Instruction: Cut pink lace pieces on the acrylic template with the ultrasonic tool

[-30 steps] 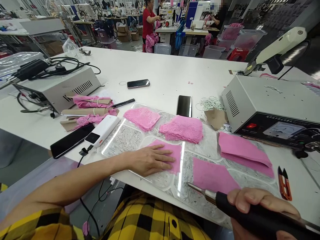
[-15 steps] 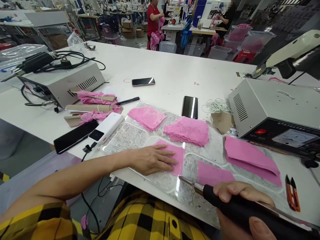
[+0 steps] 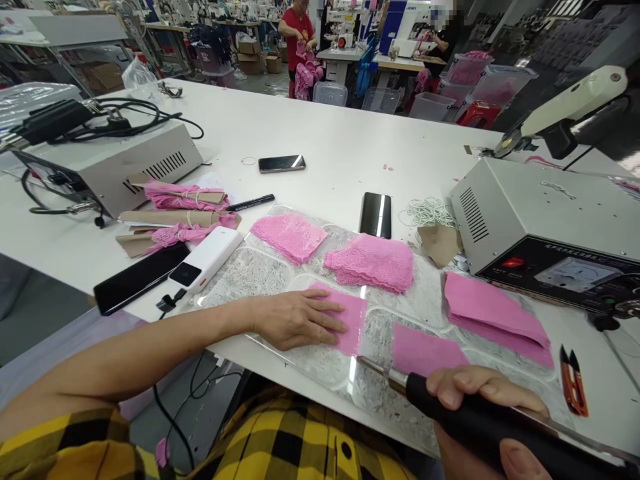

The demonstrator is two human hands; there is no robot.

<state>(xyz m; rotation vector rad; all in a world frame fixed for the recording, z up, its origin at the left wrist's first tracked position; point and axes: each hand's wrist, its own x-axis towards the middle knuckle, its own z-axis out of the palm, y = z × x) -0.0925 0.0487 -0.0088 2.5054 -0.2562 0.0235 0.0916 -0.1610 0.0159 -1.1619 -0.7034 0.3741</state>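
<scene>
My left hand (image 3: pixel 300 321) lies flat, fingers stretched out, on a pink fabric piece (image 3: pixel 354 319) and pins it to a clear, glossy mat (image 3: pixel 320 373). In my right hand (image 3: pixel 487 393) is a black-handled tool (image 3: pixel 423 395) with a slim metal tip. The tip points left and is at the fabric's lower right corner; whether it touches the cloth I cannot tell. Another flat pink piece (image 3: pixel 425 348) lies beyond the tool, partly covered by my right fingers. Two stacks of pink lace, a left stack (image 3: pixel 290 237) and a right stack (image 3: pixel 373 261), sit behind my left hand.
Folded pink fabric (image 3: pixel 493 317) and orange-handled snips (image 3: pixel 573 383) lie on the right. A metered control box (image 3: pixel 530 207) stands behind them. Phones, including one phone (image 3: pixel 376 215), a white power bank (image 3: pixel 207 260), tied pink bundles (image 3: pixel 183 233) and a second box (image 3: pixel 135 160) surround the mat.
My view has shifted slightly, so the table's things sit a little further left. Both hands stay nearly in place on the fabric and tool. A person in red behind has moved their arms.
</scene>
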